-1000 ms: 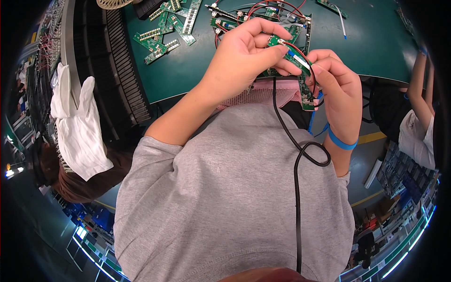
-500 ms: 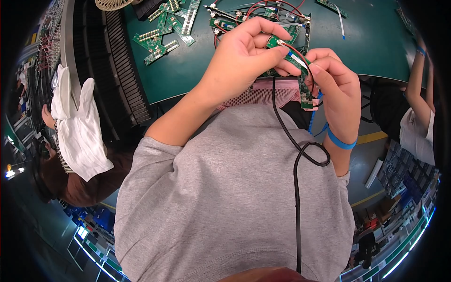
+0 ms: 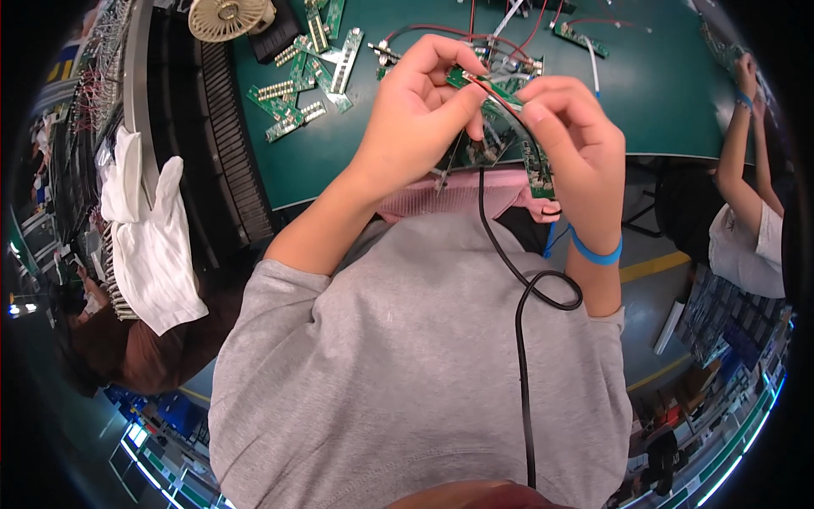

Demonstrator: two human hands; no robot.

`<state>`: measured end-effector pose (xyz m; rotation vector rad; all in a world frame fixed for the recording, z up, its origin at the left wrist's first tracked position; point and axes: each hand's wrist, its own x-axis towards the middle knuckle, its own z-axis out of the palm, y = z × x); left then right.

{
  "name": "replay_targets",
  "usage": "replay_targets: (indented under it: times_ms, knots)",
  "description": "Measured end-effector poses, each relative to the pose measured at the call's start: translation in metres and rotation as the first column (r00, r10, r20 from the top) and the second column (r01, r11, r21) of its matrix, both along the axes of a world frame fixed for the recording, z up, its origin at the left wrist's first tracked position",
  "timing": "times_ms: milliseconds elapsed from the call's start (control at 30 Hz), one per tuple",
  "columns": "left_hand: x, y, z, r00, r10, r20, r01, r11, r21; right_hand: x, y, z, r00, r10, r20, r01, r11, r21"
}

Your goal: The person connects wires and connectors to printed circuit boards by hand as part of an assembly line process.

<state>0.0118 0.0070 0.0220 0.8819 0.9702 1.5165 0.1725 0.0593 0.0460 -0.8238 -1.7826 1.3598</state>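
Observation:
Above the table's near edge, my left hand [image 3: 424, 110] is closed in a pinch on the end of a narrow green circuit board [image 3: 455, 79]. Red and black wires [image 3: 493, 92] run from a white connector there toward my right hand [image 3: 578, 140]. The right fingers are bent and closed at the board's other side. A green board length [image 3: 538, 174] hangs below them; whether it belongs to the same board, I cannot tell. Behind and beneath the hands stands a cluster of wired circuit boards [image 3: 483, 151], partly covered by my fingers.
Loose green boards [image 3: 297, 89] lie in a pile at the left of the green table [image 3: 661, 102]. A board with a white ribbon cable [image 3: 580, 38] lies at the back right. A beige fan [image 3: 227, 17] and white gloves [image 3: 153, 246] are left. Another person's arm [image 3: 734, 148] shows at right.
Both hands and the held board have shifted slightly left in view. The white ribbon with a blue end that showed between the hands is now mostly hidden. The whole scene sits a little lower.

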Motion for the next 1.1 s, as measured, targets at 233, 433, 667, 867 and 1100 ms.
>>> replay_targets:
  times_ms: [233, 433, 667, 867, 1100]
  knots:
    - [-0.048, 0.003, 0.002, 0.522, 0.171, -0.835, -0.125, 0.984, 0.124, 0.043, 0.115, -0.029, 0.851, -0.509, 0.126, 0.512, 0.859, 0.015]
    - [-0.102, -0.002, -0.028, 0.228, 0.246, -0.942, -0.409, 0.902, 0.137, 0.031, 0.158, -0.049, 0.874, -0.484, -0.032, 0.448, 0.831, -0.331]
    - [-0.101, 0.010, -0.041, -0.138, 0.048, -0.989, -0.453, 0.885, 0.106, 0.026, 0.193, -0.069, 0.853, -0.499, -0.153, 0.418, 0.828, -0.374]
    - [-0.109, 0.012, -0.048, -0.068, 0.062, -0.996, -0.447, 0.890, 0.086, 0.017, 0.177, -0.055, 0.828, -0.516, -0.221, 0.435, 0.839, -0.328]
    - [-0.096, 0.006, -0.016, 0.761, 0.301, -0.575, -0.391, 0.920, -0.036, 0.030, 0.137, -0.032, 0.858, -0.371, -0.354, 0.287, 0.919, -0.269]
